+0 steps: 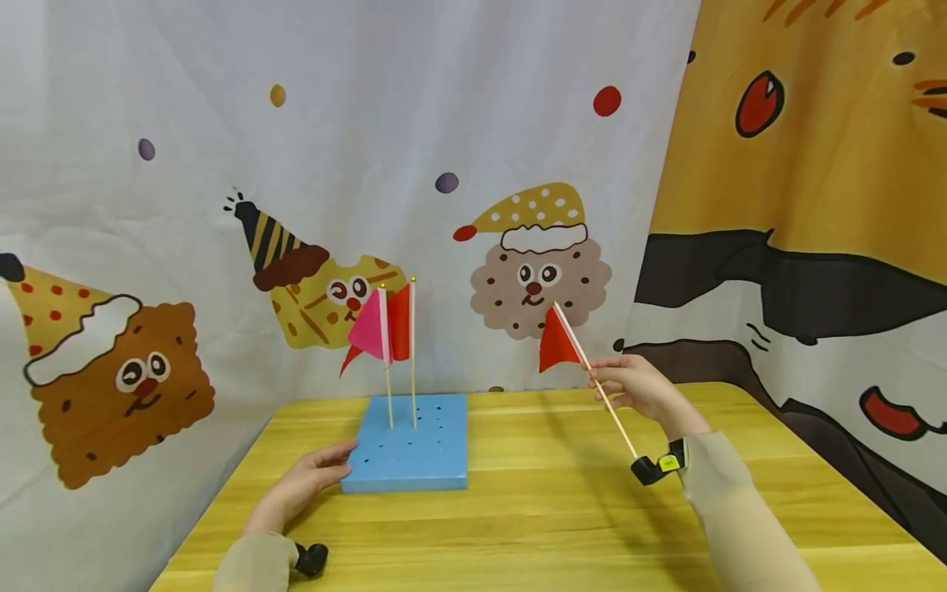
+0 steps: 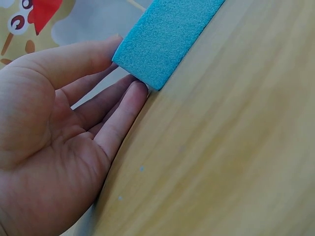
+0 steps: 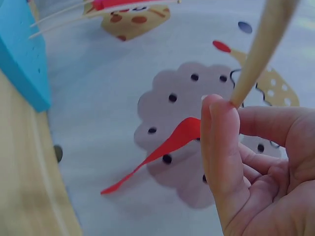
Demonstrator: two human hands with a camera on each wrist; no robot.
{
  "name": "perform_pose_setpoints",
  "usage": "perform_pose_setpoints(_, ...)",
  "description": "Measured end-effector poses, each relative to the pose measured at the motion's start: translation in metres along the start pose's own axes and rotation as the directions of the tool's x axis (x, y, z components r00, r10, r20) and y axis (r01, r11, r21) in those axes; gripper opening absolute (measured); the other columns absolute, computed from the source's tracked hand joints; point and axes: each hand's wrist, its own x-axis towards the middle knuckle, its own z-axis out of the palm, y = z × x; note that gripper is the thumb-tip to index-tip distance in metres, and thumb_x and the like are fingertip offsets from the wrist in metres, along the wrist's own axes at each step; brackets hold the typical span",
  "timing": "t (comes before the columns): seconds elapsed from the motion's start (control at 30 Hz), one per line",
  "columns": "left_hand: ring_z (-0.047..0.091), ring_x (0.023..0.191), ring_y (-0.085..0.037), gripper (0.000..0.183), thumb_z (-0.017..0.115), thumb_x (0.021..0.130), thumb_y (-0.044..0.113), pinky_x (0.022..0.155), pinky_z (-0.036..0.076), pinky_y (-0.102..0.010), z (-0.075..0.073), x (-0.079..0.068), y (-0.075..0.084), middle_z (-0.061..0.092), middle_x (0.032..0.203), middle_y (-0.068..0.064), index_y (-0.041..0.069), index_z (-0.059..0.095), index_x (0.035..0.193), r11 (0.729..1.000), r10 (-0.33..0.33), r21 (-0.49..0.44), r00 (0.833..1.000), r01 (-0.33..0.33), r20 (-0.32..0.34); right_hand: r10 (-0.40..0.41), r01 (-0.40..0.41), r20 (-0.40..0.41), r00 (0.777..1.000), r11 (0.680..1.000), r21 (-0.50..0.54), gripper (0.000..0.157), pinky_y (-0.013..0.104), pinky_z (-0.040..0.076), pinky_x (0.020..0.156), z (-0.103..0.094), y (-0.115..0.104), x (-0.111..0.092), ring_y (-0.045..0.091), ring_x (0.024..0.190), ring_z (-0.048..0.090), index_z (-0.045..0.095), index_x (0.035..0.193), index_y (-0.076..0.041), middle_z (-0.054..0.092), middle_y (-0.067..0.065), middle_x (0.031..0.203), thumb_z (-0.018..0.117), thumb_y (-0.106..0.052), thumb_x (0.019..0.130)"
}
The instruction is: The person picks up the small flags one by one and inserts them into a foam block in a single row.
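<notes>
A blue foam block point(image 1: 414, 473) with several holes lies on the table. Two thin sticks stand in it, bearing a pink flag point(image 1: 370, 330) and a red flag point(image 1: 400, 325). At the block's left side, my left hand point(image 1: 307, 481) touches it with fingers fairly straight; the left wrist view shows the thumb tip at the upper edge and other fingertips by the lower corner. To the right, my right hand point(image 1: 636, 382) pinches the stick of another red flag point(image 1: 556, 341) between thumb and fingers, just below the cloth. That flag is raised and tilted, its top leaning left.
The wooden table point(image 1: 547, 534) carries the block on its left half. Close behind it hangs a white cloth point(image 1: 355, 123) printed with cartoon biscuits; an orange and black print point(image 1: 814, 189) covers the right side. Each wrist wears a small black camera point(image 1: 647, 470).
</notes>
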Motion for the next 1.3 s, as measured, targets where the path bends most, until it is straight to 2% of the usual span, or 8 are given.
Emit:
perform_pose_setpoints(0.23,0.021,0.14,-0.044,0.061,0.06,0.098,0.021,0.109,0.034,-0.051,0.001,-0.002,0.002,0.026,0.152,-0.028,-0.001,0.035,0.149,1.0,0.029,-0.004,1.0,-0.029,0.012,-0.027,0.026,0.049,0.998,0.999,0.035,0.032,0.03,0.058,0.061,0.015,-0.018,0.007,0.016,0.067,0.065,0.058,0.122,0.007,0.067,0.011,0.088,0.06,-0.013,0.097)
perform_pose_setpoints(0.37,0.022,0.14,-0.044,0.06,0.06,0.098,0.019,0.109,0.034,-0.05,0.001,-0.003,0.002,0.026,0.152,-0.028,-0.003,0.035,0.148,0.999,0.041,-0.009,0.999,-0.041,0.003,-0.043,0.038,0.096,0.995,0.998,0.046,0.034,0.03,0.058,0.06,0.032,-0.025,0.013,0.015,0.066,0.065,0.055,0.125,0.008,0.066,0.012,0.089,0.058,-0.012,0.098)
perform_pose_setpoints(0.6,0.024,0.139,-0.045,0.061,0.061,0.097,0.02,0.107,0.036,-0.049,0.002,-0.002,0.001,0.026,0.152,-0.029,-0.003,0.035,0.148,0.999,0.04,-0.003,0.999,-0.04,0.006,-0.063,0.058,0.127,0.99,0.998,0.039,0.034,0.028,0.057,0.055,0.059,-0.03,0.028,0.017,0.065,0.066,0.056,0.127,0.007,0.066,0.011,0.087,0.058,-0.012,0.098)
perform_pose_setpoints(0.93,0.024,0.139,-0.046,0.06,0.061,0.097,0.019,0.107,0.037,-0.05,0.002,-0.002,-0.001,0.026,0.151,-0.03,-0.002,0.036,0.148,1.0,0.022,-0.009,1.0,-0.022,-0.005,-0.104,0.106,0.097,0.99,0.994,-0.014,0.028,0.043,0.059,0.065,0.101,-0.041,0.058,0.031,0.08,0.068,0.059,0.121,0.0,0.065,0.015,0.097,0.06,-0.012,0.096)
perform_pose_setpoints(1.3,0.027,0.138,-0.044,0.059,0.06,0.098,0.019,0.108,0.035,-0.05,0.001,-0.003,-0.001,0.028,0.152,-0.027,-0.001,0.037,0.148,0.998,0.058,0.015,0.998,-0.058,-0.015,-0.165,0.164,0.063,0.984,0.986,0.021,0.025,0.049,0.058,0.072,0.14,-0.047,0.097,0.039,0.088,0.066,0.06,0.119,0.001,0.066,0.015,0.094,0.06,-0.008,0.095)
